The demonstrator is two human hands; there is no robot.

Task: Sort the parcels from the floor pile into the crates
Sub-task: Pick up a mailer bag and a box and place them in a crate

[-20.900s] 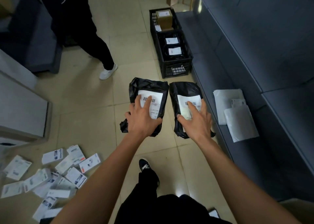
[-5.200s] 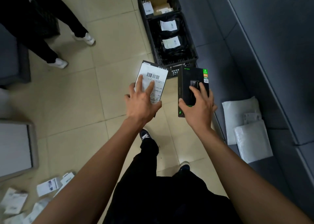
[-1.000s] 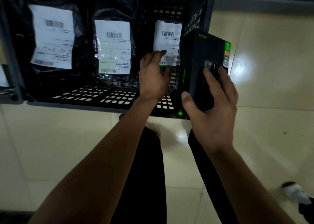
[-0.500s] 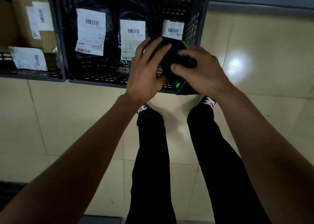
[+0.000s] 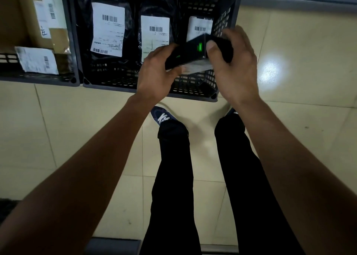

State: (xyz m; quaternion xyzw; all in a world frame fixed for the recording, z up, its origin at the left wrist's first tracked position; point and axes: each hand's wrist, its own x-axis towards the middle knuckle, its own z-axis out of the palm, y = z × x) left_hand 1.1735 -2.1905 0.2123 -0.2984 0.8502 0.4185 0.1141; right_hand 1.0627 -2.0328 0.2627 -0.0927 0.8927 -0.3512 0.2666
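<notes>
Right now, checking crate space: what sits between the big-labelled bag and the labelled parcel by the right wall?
Head view: one black bag with a white label stands between the big-labelled bag and the labelled parcel.

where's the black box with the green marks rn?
Head view, upper centre: the black box is gripped between the left hand and right hand, above the right end of the black crate, beside three labelled parcels.

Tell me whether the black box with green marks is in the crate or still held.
Held. Both the left hand and right hand grip the black box above the crate.
</notes>
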